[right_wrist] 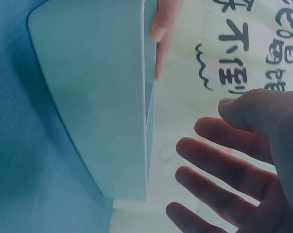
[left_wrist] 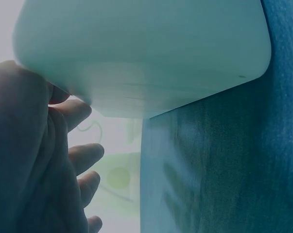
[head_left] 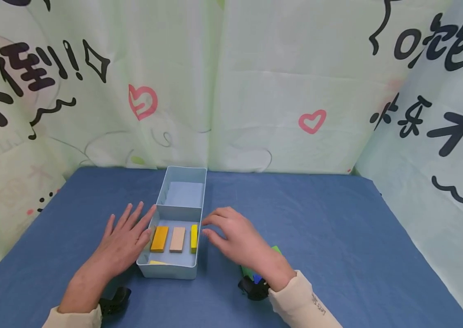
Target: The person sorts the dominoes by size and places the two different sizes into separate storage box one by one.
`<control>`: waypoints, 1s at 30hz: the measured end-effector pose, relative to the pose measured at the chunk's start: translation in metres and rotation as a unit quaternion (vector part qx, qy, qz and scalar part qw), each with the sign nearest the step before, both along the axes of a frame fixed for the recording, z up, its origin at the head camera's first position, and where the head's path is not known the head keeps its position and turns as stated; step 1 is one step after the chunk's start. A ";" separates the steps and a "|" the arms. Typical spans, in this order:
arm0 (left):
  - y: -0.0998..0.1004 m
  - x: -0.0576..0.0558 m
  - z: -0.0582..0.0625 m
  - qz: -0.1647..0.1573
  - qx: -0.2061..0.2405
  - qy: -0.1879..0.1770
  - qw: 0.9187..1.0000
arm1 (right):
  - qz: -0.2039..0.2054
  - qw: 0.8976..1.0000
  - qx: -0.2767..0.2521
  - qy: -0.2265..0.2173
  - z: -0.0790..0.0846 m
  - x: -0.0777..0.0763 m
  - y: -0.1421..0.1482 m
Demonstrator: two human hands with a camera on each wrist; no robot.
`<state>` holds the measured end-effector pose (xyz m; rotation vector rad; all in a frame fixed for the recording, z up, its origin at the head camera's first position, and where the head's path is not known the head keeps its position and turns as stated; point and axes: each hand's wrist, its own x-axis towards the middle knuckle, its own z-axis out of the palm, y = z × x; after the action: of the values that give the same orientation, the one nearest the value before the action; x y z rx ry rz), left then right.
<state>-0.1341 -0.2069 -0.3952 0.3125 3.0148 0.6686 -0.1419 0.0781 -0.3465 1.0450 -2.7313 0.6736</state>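
A pale blue box (head_left: 167, 272) with two compartments stands on the cloth. In its near compartment lie an orange block (head_left: 159, 239), a light wooden block (head_left: 177, 239) and a narrow yellow block (head_left: 194, 238). A sliver of another yellow piece (head_left: 157, 262) shows behind the near wall. My left hand (head_left: 122, 246) is at the box's left side, fingers spread, thumb at the rim. Beside the right wall hovers my right hand (head_left: 235, 234), its fingers loosely bent and holding nothing; the right wrist view shows these fingers (right_wrist: 219, 160) apart from the box.
Under my right wrist, a green piece (head_left: 247, 273) and a blue piece (head_left: 257, 278) are partly hidden. Blue cloth (head_left: 317, 241) covers the table. A pale printed curtain (head_left: 264, 91) rises behind it and along both sides. The box's far compartment (head_left: 183, 195) shows a bare floor.
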 end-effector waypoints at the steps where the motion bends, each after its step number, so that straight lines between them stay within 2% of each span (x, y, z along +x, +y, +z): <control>1: 0.000 0.000 0.000 0.000 -0.001 -0.001 1.000 | -0.004 1.000 -0.004 0.000 -0.001 0.000 0.003; 17: 0.000 0.000 0.000 0.003 -0.001 -0.004 1.000 | -0.077 0.995 -0.047 -0.037 -0.019 0.008 0.043; 30: 0.001 0.000 -0.002 0.003 0.003 0.000 1.000 | -0.133 0.989 -0.059 -0.023 -0.031 0.013 0.069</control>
<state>-0.1342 -0.2057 -0.3968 0.3028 3.0153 0.6770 -0.1286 0.1469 -0.3777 0.6327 -2.7585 0.8096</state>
